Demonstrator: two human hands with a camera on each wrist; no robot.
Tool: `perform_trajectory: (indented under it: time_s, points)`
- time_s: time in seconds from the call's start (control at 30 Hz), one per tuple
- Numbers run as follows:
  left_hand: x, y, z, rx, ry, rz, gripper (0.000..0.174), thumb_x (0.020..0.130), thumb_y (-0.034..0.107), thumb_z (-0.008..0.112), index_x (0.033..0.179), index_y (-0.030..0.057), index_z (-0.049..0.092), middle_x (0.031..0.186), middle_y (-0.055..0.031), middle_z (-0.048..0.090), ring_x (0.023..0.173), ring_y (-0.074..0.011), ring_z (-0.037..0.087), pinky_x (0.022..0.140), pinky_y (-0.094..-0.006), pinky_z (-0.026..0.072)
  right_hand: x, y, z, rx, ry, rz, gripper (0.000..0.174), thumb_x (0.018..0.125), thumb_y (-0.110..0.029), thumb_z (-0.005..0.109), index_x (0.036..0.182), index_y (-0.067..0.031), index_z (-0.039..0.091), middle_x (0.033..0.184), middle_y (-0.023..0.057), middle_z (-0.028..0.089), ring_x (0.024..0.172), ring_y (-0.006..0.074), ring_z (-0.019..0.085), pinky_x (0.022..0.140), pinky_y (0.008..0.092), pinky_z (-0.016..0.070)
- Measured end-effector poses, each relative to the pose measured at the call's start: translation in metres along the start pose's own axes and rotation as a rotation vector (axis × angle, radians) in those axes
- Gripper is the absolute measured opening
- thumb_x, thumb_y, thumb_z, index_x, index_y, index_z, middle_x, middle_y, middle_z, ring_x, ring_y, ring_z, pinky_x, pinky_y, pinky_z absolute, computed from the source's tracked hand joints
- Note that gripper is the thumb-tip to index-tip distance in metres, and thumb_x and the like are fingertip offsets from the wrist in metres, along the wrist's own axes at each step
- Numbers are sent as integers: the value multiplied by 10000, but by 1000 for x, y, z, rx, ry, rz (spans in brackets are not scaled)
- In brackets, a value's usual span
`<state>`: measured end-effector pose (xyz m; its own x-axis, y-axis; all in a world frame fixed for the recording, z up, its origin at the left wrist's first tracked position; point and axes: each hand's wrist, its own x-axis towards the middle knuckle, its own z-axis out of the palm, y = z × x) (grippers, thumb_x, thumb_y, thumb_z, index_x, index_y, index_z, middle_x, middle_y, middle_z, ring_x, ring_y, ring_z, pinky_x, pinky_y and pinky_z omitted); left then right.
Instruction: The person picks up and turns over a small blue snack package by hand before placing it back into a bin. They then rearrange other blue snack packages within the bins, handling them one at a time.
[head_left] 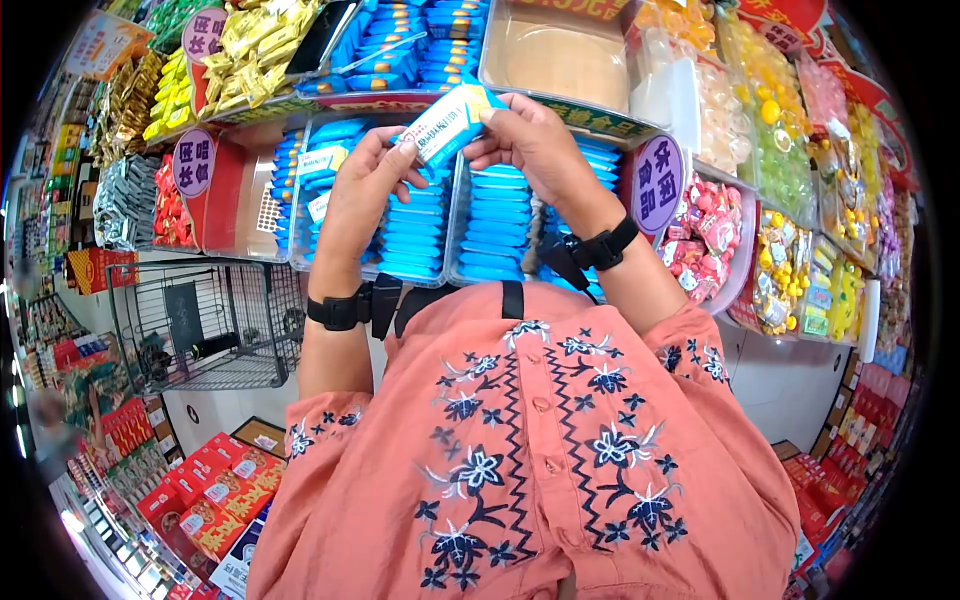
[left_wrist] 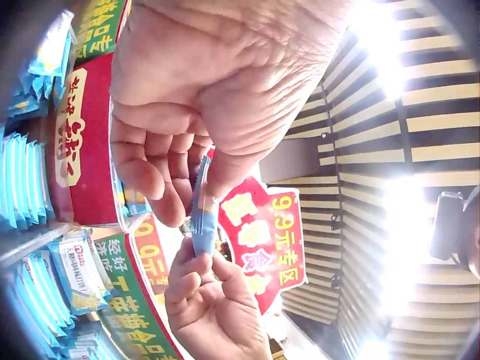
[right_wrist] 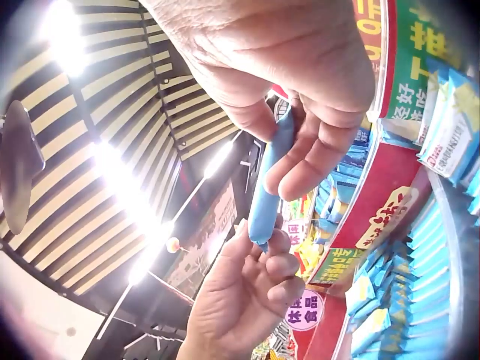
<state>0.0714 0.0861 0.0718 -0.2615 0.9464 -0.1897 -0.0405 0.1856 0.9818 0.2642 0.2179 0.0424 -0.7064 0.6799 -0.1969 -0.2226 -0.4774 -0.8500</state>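
Both hands hold up one blue snack packet with a white label and a yellow corner. In the head view my left hand pinches its left end between thumb and fingers. The right hand pinches the right end, thumb on the label side. Seen from the right wrist, the packet is slim and edge-on between the two hands. Below the hands, rows of similar blue packets stand in clear bins. A few packets lie loose on top of the left bin.
A wire shopping cart stands at the left. Gold-wrapped sweets fill a bin at the back left, with pink-wrapped sweets at the right. A round purple sign stands at the right bin's edge. Red boxes are stacked at the lower left.
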Motion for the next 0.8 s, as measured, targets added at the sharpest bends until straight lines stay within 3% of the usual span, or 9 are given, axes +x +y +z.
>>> perform_trajectory:
  time_s: [0.6, 0.8]
  points:
    - [-2, -5, 3, 20, 47, -11, 325, 1034, 251, 607, 1246, 6, 595, 914, -35, 660, 772, -82, 643, 635, -205, 472, -2, 9, -8, 21, -51, 37, 252, 1016, -198, 595, 1161, 4, 554, 1023, 109, 677, 868, 189, 734, 724, 296, 616]
    - [15, -27, 5, 197, -31, -50, 294, 1002, 215, 646, 1228, 30, 609, 937, -37, 664, 771, -63, 631, 606, -206, 450, -5, 18, -26, -194, -75, 109, 299, 998, -197, 620, 1224, -7, 569, 1034, 80, 691, 852, 157, 715, 738, 295, 598]
